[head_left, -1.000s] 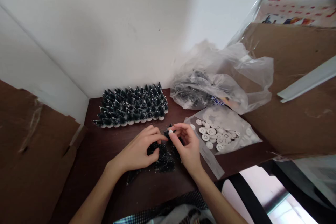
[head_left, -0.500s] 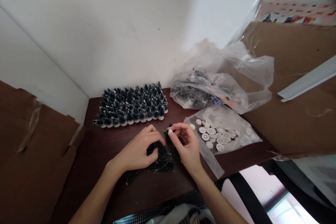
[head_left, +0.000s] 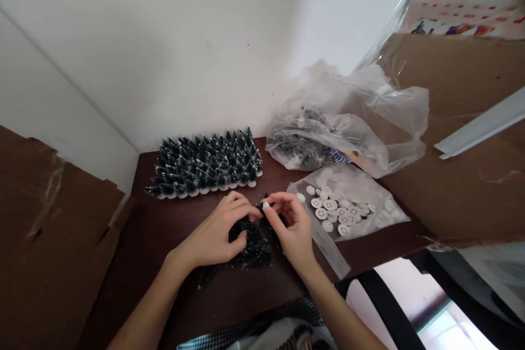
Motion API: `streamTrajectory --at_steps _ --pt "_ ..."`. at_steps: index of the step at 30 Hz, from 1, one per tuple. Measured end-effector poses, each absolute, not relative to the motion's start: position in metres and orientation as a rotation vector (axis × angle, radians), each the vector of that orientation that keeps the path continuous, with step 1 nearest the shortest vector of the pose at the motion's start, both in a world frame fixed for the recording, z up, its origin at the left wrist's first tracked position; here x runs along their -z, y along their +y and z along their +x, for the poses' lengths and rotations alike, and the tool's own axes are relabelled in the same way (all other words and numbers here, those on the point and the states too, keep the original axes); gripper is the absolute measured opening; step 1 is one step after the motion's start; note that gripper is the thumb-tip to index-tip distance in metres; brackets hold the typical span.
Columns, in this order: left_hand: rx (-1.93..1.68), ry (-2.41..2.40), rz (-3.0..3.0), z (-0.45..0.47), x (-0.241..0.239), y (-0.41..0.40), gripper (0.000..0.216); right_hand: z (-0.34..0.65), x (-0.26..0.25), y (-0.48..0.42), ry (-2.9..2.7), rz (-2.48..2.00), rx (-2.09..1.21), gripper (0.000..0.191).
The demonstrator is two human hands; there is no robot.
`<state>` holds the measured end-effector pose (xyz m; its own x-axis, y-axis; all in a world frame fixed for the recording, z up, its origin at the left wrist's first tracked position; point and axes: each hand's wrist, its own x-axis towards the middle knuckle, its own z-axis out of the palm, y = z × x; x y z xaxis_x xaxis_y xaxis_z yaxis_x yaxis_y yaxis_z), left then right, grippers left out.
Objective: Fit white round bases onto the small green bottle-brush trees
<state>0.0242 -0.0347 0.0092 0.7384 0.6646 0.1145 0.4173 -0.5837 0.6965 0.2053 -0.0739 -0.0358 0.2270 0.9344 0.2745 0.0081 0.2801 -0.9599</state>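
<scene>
My right hand (head_left: pixel 293 229) is closed in a pinch, with a small white base (head_left: pixel 266 205) at the thumb tip, partly hidden by the fingers. Dark green bristles of a miniature tree show right beside that pinch. My left hand (head_left: pixel 219 229) arches over a loose pile of miniature bottle-brush trees (head_left: pixel 256 251), thumb and fingers apart. Its index fingertip reaches close to my right fingertips; whether it touches the bristles I cannot tell. Behind the hands, rows of miniature trees (head_left: pixel 209 167) with white speckles stand upright on round white bases.
Right of my hands lies a clear bag of white round bases (head_left: pixel 342 210). Behind it sits a crumpled plastic bag (head_left: pixel 303 142) with dark contents. Cardboard stands at the left (head_left: pixel 49 240) and right (head_left: pixel 459 175), with a white wall (head_left: pixel 197 54) at the back.
My left index finger has stretched out to the right, towards my right fingertips. The right hand holds the same place.
</scene>
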Motion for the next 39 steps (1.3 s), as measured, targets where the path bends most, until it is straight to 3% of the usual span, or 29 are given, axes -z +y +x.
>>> streamTrajectory --at_steps 12,28,39 --pt "-0.493 0.862 2.211 0.023 -0.008 -0.035 0.040 0.206 0.035 -0.073 -1.154 -1.084 -0.849 0.013" --pt "-0.815 0.878 2.192 0.024 -0.006 -0.034 0.049 0.205 0.032 -0.075 -1.183 -1.122 -0.844 0.010" --pt "-0.983 0.912 1.995 0.024 0.001 -0.030 0.039 0.206 0.031 -0.076 -1.268 -1.119 -0.857 0.008"
